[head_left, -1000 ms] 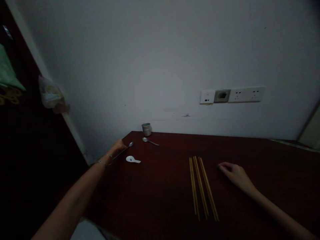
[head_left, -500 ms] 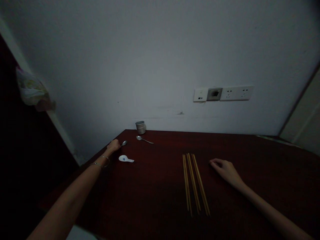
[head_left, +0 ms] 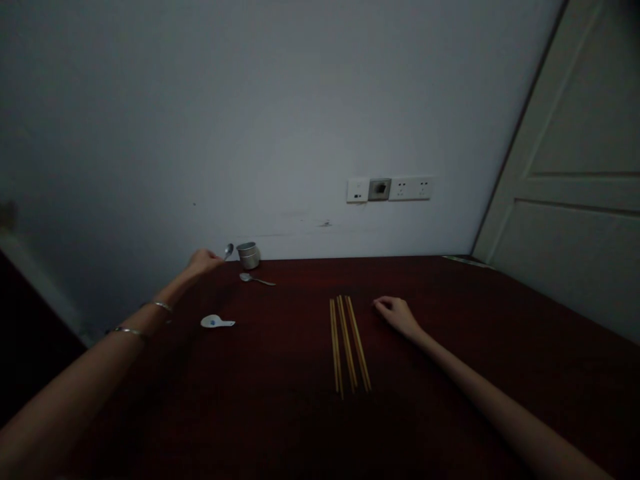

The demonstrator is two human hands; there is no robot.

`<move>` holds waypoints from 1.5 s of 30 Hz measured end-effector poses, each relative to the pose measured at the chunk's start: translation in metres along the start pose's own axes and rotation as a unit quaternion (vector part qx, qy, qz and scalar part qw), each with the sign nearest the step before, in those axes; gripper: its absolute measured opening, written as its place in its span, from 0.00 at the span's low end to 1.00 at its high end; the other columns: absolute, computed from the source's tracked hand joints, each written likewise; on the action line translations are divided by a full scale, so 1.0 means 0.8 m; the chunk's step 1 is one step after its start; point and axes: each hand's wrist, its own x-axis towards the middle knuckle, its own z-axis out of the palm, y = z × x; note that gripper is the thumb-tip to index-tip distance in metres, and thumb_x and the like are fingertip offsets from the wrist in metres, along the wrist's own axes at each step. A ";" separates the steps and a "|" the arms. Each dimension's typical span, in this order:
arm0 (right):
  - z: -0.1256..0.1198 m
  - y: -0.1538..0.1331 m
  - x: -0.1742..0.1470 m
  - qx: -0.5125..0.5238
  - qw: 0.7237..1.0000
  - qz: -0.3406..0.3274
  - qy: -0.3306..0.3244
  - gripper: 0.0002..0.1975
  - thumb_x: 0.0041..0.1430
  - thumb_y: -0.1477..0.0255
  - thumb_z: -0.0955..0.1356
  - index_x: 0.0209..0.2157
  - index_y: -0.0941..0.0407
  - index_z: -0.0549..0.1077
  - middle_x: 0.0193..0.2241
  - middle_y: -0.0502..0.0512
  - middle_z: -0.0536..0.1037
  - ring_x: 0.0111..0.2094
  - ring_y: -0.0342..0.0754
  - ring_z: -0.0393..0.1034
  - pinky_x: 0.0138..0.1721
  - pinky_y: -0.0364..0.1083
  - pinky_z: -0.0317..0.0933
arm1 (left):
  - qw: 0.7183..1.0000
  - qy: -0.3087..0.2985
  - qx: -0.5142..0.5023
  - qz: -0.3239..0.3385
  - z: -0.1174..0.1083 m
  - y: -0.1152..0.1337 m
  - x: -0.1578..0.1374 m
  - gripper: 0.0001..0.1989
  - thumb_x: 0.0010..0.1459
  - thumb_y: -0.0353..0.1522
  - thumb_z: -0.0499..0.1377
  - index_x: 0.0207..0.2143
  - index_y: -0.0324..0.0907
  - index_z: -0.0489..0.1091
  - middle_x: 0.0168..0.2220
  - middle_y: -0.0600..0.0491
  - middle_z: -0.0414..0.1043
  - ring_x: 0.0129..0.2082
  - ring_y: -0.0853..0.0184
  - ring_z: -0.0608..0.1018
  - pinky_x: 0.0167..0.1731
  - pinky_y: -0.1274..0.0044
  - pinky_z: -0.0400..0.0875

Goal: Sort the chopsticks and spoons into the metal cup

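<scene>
No readable text, label, brand, number or sign. On the white spoon [head_left: 217, 321], at the left, just a blue mark, too small to make out. On the socket plates [head_left: 410, 189] along the far wall [head_left: 280, 133], towards the right, just dark specks, likewise illegible.

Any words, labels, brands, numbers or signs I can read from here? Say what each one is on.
None can be read.
White spoon: small blue mark, too small to tell if it is writing.
Wall sockets: dark slots and small marks, no readable lettering.
Metal cup, chopsticks and held spoon: no lettering visible.
</scene>
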 end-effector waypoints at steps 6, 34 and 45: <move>0.016 -0.065 -0.010 0.241 0.970 0.039 -0.015 0.14 0.52 0.67 0.62 0.35 0.62 0.71 0.25 0.55 0.75 0.24 0.44 0.70 0.22 0.40 0.63 | 0.989 -0.092 -0.086 0.078 0.059 0.123 -0.047 0.08 0.48 0.33 0.59 0.26 0.35 0.70 0.12 0.60 0.56 0.13 0.77 0.58 0.16 0.82 0.53; 0.023 -0.141 0.013 0.410 0.904 0.117 0.017 0.04 0.47 0.83 0.64 0.25 0.63 0.70 0.17 0.51 0.75 0.15 0.38 0.66 0.21 0.38 0.64 | 0.943 -0.007 -0.225 0.245 0.238 0.223 -0.154 0.11 0.46 0.36 0.59 0.29 0.36 0.73 0.23 0.51 0.71 0.22 0.69 0.70 0.23 0.78 0.64; -0.026 -0.129 0.033 0.170 0.985 -0.004 -0.019 0.06 0.42 0.80 0.65 0.17 0.62 0.73 0.13 0.49 0.73 0.16 0.39 0.66 0.19 0.36 0.60 | 0.793 0.087 0.082 0.598 0.222 0.210 -0.172 0.13 0.54 0.28 0.53 0.42 0.41 0.70 0.40 0.47 0.72 0.40 0.61 0.66 0.38 0.70 0.60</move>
